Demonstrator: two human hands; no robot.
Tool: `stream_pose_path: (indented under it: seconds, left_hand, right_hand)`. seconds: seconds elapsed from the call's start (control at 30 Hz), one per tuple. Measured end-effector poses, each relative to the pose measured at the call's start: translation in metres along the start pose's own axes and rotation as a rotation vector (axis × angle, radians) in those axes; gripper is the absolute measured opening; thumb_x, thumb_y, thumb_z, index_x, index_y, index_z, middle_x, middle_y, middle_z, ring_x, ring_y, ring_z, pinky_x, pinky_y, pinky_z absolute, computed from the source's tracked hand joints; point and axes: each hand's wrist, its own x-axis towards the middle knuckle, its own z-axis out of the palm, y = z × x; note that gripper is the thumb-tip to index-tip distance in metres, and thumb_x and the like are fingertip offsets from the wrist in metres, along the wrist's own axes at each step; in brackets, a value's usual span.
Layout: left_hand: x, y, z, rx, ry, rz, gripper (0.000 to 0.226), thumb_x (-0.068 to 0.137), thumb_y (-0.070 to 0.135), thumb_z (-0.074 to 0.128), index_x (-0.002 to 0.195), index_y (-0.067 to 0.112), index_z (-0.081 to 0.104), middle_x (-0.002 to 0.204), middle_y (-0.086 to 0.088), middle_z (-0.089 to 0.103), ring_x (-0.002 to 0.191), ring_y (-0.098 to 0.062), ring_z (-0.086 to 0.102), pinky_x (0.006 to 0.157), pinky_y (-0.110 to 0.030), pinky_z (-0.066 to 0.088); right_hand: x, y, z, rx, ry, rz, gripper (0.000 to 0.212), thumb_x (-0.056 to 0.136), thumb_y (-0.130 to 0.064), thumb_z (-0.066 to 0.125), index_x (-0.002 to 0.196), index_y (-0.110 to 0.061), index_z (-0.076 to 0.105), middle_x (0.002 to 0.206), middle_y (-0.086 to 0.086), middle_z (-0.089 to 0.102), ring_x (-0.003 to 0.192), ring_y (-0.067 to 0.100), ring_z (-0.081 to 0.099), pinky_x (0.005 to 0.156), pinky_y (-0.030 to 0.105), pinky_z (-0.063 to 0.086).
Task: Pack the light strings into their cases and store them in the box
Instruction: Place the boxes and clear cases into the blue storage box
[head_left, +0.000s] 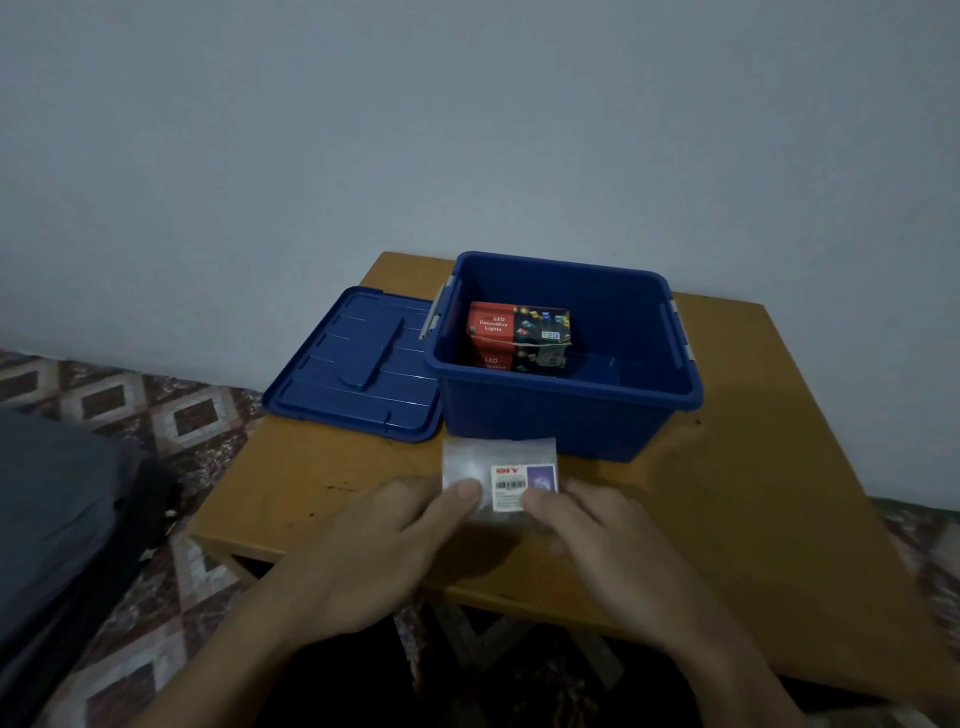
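A: What is nearest, on the near side of the blue box (550, 421)?

B: The person's two hands. The left hand (395, 540) and the right hand (608, 535) both pinch the near edge of a clear pouch (493, 462). Each presses a thumb on top, and the other fingers are mostly hidden beneath it.

A: Where does the pouch sit?

B: Just in front of the box, low over the counter (753, 493). Whether it rests on the wood cannot be told.

A: Any markings?

B: A white label with red letters and a barcode, next to a purple patch. The contents are too blurred to make out.

A: And the box?

B: It stands open and upright on the counter. Inside, toward its left wall, lies a red carton (514, 335) printed "LED Decorative Lights".

A: The lid?

B: The lid (358, 364) lies flat right up against the box's left side, its left corner reaching past the counter's edge. Behind the box is a plain wall (467, 130).
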Motion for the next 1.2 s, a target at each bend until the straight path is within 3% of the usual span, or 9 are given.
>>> stream_pose_path:
  seconds: [0.27,0.37,0.43,0.53,0.8,0.93,1.03,1.1,1.2]
  left_hand:
    - [0.019,0.028,0.002,0.202,-0.082,-0.137,0.05,0.101,0.063,0.019,0.11,0.031,0.057,0.099,0.011,0.058,0.089,-0.004,0.058,0.073,-0.025,0.043]
    - [0.025,0.027,0.004,0.241,-0.163,-0.117,0.048,0.104,0.057,0.02,0.104,0.031,0.06,0.097,0.004,0.064,0.089,-0.012,0.064,0.082,-0.032,0.052]
    - [0.024,0.027,0.003,0.155,-0.145,-0.162,0.053,0.101,0.063,0.023,0.089,0.028,0.062,0.095,-0.001,0.07,0.089,-0.017,0.068,0.092,-0.04,0.054]
    - [0.02,0.027,0.005,0.018,-0.073,-0.222,0.052,0.099,0.067,0.026,0.078,0.031,0.056,0.097,0.0,0.069,0.09,-0.018,0.07,0.094,-0.04,0.054]
    - [0.022,0.011,0.015,-0.269,-0.046,-0.198,0.071,0.079,0.087,0.011,0.084,0.055,0.073,0.101,0.019,0.072,0.098,-0.005,0.069,0.098,-0.036,0.05]
    - [0.031,-0.002,0.025,-0.353,0.05,-0.251,0.061,0.08,0.086,0.027,0.079,0.047,0.074,0.097,0.019,0.07,0.097,-0.006,0.066,0.101,-0.042,0.05]
    - [0.038,-0.005,0.029,-0.538,0.137,-0.292,0.041,0.08,0.079,0.048,0.075,0.048,0.075,0.105,0.013,0.069,0.096,-0.008,0.061,0.102,-0.043,0.047]
    - [0.04,-0.001,0.031,-0.718,0.165,-0.347,0.041,0.08,0.069,0.055,0.056,0.044,0.076,0.089,0.006,0.077,0.089,-0.013,0.062,0.092,-0.041,0.05]
    - [0.04,0.001,0.034,-0.794,0.103,-0.384,0.053,0.094,0.059,0.049,0.056,0.036,0.077,0.071,0.01,0.075,0.088,-0.014,0.063,0.093,-0.042,0.049]
  right_hand:
    - [0.007,-0.015,-0.008,-0.097,-0.037,0.189,0.08,0.091,-0.08,0.017,0.101,-0.024,0.073,0.09,0.002,0.077,0.078,0.015,0.073,0.089,0.041,0.055]
    - [0.011,-0.011,-0.006,-0.125,-0.012,0.198,0.07,0.097,-0.072,0.018,0.102,-0.025,0.069,0.098,0.005,0.072,0.088,0.021,0.07,0.094,0.045,0.053]
    - [0.011,-0.009,-0.005,-0.137,-0.014,0.182,0.054,0.102,-0.064,0.019,0.096,-0.033,0.062,0.103,0.003,0.066,0.096,0.022,0.065,0.096,0.045,0.05]
    - [0.013,-0.006,-0.001,-0.123,-0.002,0.142,0.044,0.106,-0.05,0.02,0.119,-0.031,0.058,0.115,0.003,0.064,0.105,0.021,0.06,0.099,0.047,0.048]
    - [0.016,-0.008,0.004,0.075,-0.008,0.182,0.04,0.103,-0.056,0.029,0.09,-0.038,0.062,0.104,-0.011,0.064,0.099,0.011,0.06,0.102,0.044,0.048]
    - [0.016,-0.002,0.013,0.127,-0.006,0.196,0.06,0.09,-0.076,0.029,0.111,-0.036,0.068,0.111,-0.01,0.07,0.104,0.011,0.064,0.099,0.04,0.048]
    - [0.016,0.001,0.015,0.181,0.025,0.209,0.06,0.08,-0.081,0.036,0.099,-0.037,0.072,0.102,-0.008,0.075,0.098,0.012,0.07,0.1,0.045,0.051]
    - [0.016,0.0,0.015,0.186,0.02,0.217,0.05,0.086,-0.075,0.04,0.089,-0.039,0.074,0.098,-0.008,0.076,0.097,0.012,0.07,0.101,0.047,0.05]
    - [0.014,-0.004,0.013,0.095,0.02,0.212,0.058,0.09,-0.074,0.032,0.106,-0.034,0.071,0.107,-0.007,0.071,0.1,0.013,0.065,0.099,0.043,0.049]
